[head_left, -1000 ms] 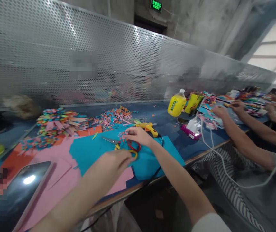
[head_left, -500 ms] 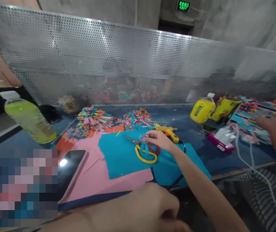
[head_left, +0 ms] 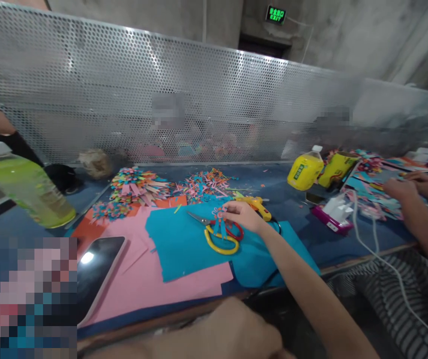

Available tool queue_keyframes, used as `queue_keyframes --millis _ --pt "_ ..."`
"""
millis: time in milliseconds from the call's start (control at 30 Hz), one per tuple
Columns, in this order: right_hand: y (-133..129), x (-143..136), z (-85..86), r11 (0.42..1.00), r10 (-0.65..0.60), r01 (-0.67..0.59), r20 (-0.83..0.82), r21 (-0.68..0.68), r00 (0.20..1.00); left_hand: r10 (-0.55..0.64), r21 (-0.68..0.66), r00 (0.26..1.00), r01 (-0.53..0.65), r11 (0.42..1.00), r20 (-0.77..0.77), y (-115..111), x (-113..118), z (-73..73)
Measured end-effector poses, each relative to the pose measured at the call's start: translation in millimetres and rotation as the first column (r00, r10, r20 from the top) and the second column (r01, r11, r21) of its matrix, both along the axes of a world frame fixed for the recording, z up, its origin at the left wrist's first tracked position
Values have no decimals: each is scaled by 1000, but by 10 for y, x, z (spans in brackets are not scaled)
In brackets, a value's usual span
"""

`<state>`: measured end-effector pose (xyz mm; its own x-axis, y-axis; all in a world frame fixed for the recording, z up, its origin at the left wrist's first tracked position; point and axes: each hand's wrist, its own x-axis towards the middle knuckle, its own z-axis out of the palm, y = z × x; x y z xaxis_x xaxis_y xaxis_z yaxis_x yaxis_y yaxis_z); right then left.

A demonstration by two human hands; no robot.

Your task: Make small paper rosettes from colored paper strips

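My right hand (head_left: pixel 244 216) pinches a small paper flower (head_left: pixel 219 214), pale with an orange-pink centre and blue strips hanging from it. It hovers over a pair of scissors (head_left: pixel 222 245) with yellow and red handles, their blades partly spread. The scissors lie on a sheet of blue paper (head_left: pixel 176 244). Close to the camera, at the lower edge, my left hand (head_left: pixel 232 329) shows its back and bent knuckles. Its fingertips are out of sight, so what it holds, if anything, is hidden.
Pink paper (head_left: pixel 131 286) and a phone (head_left: pixel 100 274) lie left. Behind are paper-strip bundles (head_left: pixel 135 187), scraps (head_left: pixel 206 184) and a yellow glue gun (head_left: pixel 257 205). Bottles (head_left: pixel 27 187) stand at the sides. A tissue pack (head_left: pixel 333 217) and another person's hands (head_left: pixel 404 189) are right.
The view has shifted slightly, so most things sit further left. My left hand has sunk lower in the picture, its fingers now less visible. My right hand still holds the flower above the scissors.
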<state>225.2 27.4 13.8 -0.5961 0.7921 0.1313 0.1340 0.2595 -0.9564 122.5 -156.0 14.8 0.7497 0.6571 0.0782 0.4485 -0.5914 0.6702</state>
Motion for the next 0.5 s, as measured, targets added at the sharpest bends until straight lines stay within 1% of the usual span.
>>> queue_keyframes --millis 33,67,100,133,167,200,233,267,300,333,400,433,500 --pt "-3 3 5 1000 -3 3 -1 -2 1000 8 88 999 -4 996 -48 104 -33 75" --pt "-7 6 11 1000 -7 7 -3 -5 1000 101 169 995 -99 981 -4 197 -78 146" --pt "-12 10 16 1000 -10 10 -8 -5 1000 176 274 982 -188 943 70 284 -132 208" --pt "-18 15 22 1000 -9 9 -15 1 1000 243 348 959 -280 894 148 372 -193 255" --pt "-25 19 27 1000 -5 5 -26 14 1000 314 366 925 -373 852 212 463 -255 283" --pt "-33 23 30 1000 3 -2 -36 27 999 415 336 867 -492 803 276 559 -315 292" --pt "-40 26 31 999 14 -12 -45 35 999 505 282 804 -586 759 312 656 -369 281" --pt "-47 28 31 999 30 -28 -52 39 998 567 221 742 -657 721 356 750 -413 255" --pt "-53 27 28 998 47 -45 -58 41 997 602 141 693 -695 705 397 835 -448 218" --pt "-59 24 26 998 60 -58 -62 39 996 622 56 648 -711 701 440 906 -475 175" --pt "-66 14 24 997 73 -71 -68 31 995 646 -88 578 -707 702 498 1002 -510 88" --pt "-67 8 26 997 69 -68 -74 27 995 657 -132 544 -709 693 522 1029 -524 52" --pt "-64 -3 36 999 52 -51 -94 4 994 677 -158 495 -732 663 545 1057 -553 3"
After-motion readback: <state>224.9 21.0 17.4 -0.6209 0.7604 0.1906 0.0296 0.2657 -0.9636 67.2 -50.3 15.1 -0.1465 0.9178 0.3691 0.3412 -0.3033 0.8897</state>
